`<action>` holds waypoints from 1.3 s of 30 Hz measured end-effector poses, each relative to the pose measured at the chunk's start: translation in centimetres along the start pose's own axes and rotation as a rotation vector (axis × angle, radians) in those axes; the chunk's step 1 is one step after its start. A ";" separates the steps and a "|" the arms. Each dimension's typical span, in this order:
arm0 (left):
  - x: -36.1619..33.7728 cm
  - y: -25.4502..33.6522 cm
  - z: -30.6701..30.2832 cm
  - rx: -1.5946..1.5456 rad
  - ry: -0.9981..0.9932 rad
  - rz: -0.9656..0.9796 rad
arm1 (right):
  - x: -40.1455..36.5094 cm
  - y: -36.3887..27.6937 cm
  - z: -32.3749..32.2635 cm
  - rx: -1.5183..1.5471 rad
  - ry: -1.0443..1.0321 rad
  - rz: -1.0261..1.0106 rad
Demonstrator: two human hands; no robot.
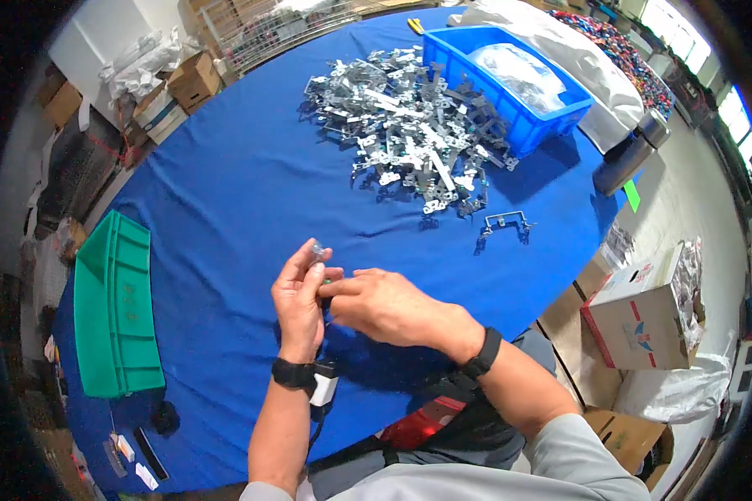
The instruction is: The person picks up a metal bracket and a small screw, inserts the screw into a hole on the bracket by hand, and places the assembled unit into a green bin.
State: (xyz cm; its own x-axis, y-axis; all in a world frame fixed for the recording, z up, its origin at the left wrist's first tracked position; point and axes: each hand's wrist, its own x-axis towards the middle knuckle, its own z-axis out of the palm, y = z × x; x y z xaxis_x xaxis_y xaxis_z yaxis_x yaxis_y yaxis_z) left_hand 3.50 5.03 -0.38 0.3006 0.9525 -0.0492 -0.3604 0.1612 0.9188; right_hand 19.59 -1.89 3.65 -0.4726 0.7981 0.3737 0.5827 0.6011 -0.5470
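My left hand (pixel 297 299) is closed around a small shiny metal piece (pixel 317 249), whose tip pokes out above the fingers. Most of that piece is hidden by the hand. My right hand (pixel 386 306) is beside it, thumb and fingers pinched against the left fingertips. A speck of green shows between the hands, but what the right fingers grip cannot be made out. Beyond the hands lies a large heap of metal brackets (pixel 430 159), silver and grey. A single U-shaped bracket (pixel 505 219) rests apart from the heap, to the right.
A blue bin (pixel 518 125) holding clear plastic bags stands behind the heap. A green crate (pixel 117 309) is at the left. A metal bottle (pixel 631 154) stands at the right edge of the blue cloth (pixel 217 192). A cardboard box (pixel 639 313) is on the floor.
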 end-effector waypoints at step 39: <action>-2.7 0.4 0.5 -0.075 0.090 -0.051 | 0.6 0.8 0.9 -0.164 0.376 0.295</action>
State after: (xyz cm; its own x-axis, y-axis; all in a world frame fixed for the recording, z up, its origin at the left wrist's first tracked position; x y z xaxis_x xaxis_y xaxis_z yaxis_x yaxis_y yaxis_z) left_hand 2.93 2.40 0.34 0.2410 0.9614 -0.1327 -0.4129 0.2253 0.8825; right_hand 19.15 -0.99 2.80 -0.0186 0.8762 0.4816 0.7663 0.3219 -0.5560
